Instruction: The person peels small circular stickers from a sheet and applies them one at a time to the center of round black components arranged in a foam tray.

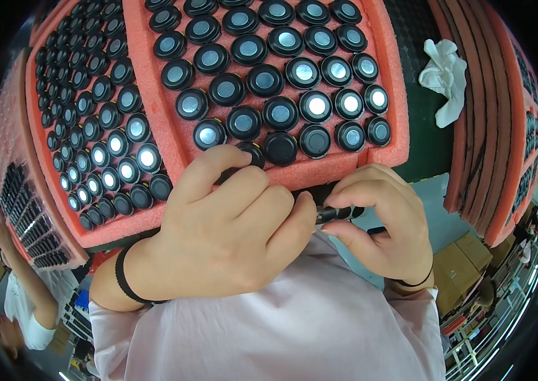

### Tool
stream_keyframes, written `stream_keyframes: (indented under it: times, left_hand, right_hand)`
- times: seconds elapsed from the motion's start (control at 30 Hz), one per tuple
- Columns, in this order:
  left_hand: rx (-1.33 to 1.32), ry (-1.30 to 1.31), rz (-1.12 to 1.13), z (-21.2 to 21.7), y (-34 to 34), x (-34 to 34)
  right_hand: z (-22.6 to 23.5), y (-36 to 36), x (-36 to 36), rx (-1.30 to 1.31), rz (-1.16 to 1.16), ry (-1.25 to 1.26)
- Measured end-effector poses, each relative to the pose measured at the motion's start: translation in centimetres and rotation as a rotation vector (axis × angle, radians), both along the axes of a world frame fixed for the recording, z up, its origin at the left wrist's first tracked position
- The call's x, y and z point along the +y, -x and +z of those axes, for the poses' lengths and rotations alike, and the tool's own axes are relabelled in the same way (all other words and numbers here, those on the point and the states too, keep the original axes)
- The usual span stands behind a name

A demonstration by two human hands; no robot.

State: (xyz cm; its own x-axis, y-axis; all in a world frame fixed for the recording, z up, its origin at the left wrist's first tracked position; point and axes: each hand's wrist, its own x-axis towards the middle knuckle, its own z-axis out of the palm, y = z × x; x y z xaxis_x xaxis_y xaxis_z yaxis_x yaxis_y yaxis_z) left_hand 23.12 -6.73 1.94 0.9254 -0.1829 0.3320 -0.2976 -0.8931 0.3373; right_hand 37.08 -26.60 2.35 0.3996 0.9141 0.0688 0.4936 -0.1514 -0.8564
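My left hand (pixel 237 222) is closed, its back toward me, at the near edge of a pink foam tray (pixel 145 70). One bent finger presses on a black round part (pixel 253 154); the rest of the grip is hidden behind the hand. The other fingers curl in, the nearest close to a small black cylindrical piece (pixel 327 214). My right hand (pixel 383 222) pinches that piece between thumb and forefinger, just off the tray's near edge. Black round parts with silvery round centres (pixel 280 113) stand in rows in the tray; a few near ones have dark tops (pixel 279 148).
Another tray section with similar rows (pixel 110 114) lies to the left. At the right are stacked pink foam trays (pixel 472 114) and a crumpled white cloth (pixel 445 82). Cardboard boxes (pixel 463 260) stand at lower right. Another person (pixel 30 298) works at far left beside a plastic-covered tray (pixel 18 190).
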Motion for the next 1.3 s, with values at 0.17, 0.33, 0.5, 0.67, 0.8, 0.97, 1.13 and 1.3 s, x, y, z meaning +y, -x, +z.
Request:
stream_keyframes:
  times: [0.17, 0.33, 0.5, 0.67, 0.8, 0.97, 1.13, 1.3]
  left_hand:
    - [-0.053, -0.029, -0.013, -0.2, 0.0, -0.2]
    - [-0.094, -0.043, -0.035, -0.5, 0.0, -0.2]
    - [-0.117, -0.057, -0.044, -0.7, 0.0, -0.3]
    - [-0.132, -0.055, -0.045, -0.8, 0.0, -0.4]
    - [-0.115, -0.016, -0.054, -1.0, 0.0, -0.3]
    - [-0.109, 0.018, -0.047, -1.1, 0.0, -0.1]
    - [-0.104, 0.018, -0.05, -0.9, -0.1, -0.1]
    - [-0.035, 0.108, -0.012, -1.0, -0.5, -0.1]
  right_hand:
    - [0.3, -0.2, 0.1, 0.033, 0.03, 0.033]
    - [0.3, -0.1, 0.1, -0.01, 0.05, 0.057]
    - [0.3, 0.0, 0.3, -0.02, 0.035, 0.068]
    - [0.4, 0.0, 0.3, -0.055, 0.047, 0.08]
    - [0.4, 0.0, 0.2, -0.075, 0.059, 0.084]
    - [0.3, 0.2, 0.3, -0.082, 0.045, 0.073]
    - [0.3, 0.1, 0.1, -0.082, 0.051, 0.082]
    - [0.4, -0.5, 0.1, -0.21, 0.11, 0.055]
